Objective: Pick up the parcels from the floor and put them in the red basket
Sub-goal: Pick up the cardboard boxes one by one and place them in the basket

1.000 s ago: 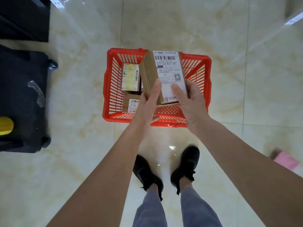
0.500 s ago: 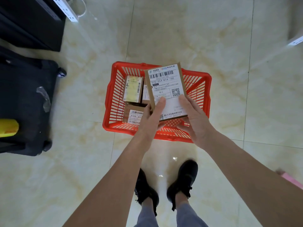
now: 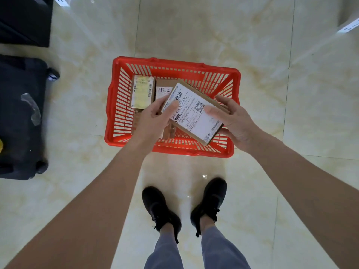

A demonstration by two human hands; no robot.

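A red slatted basket (image 3: 175,62) stands on the tiled floor in front of my feet. Over its right half I hold a flat cardboard parcel with a white shipping label (image 3: 191,113), tilted, label up. My left hand (image 3: 155,118) grips its left edge, thumb on the label. My right hand (image 3: 232,119) grips its right edge, thumb on top and fingers along the side. Inside the basket lie a parcel with a yellowish label (image 3: 141,92) at the left and another brown parcel (image 3: 164,89) behind; more cardboard below is partly hidden by my hands.
A black wheeled suitcase (image 3: 19,117) stands at the left, close to the basket. A dark cabinet (image 3: 25,20) fills the top-left corner. White strips lie at the top-left and top-right edges. My black shoes (image 3: 184,204) are just behind the basket.
The held parcel has come down from above the basket towards its inside and turned clockwise, tilting rightward. Both hands stayed on its edges.
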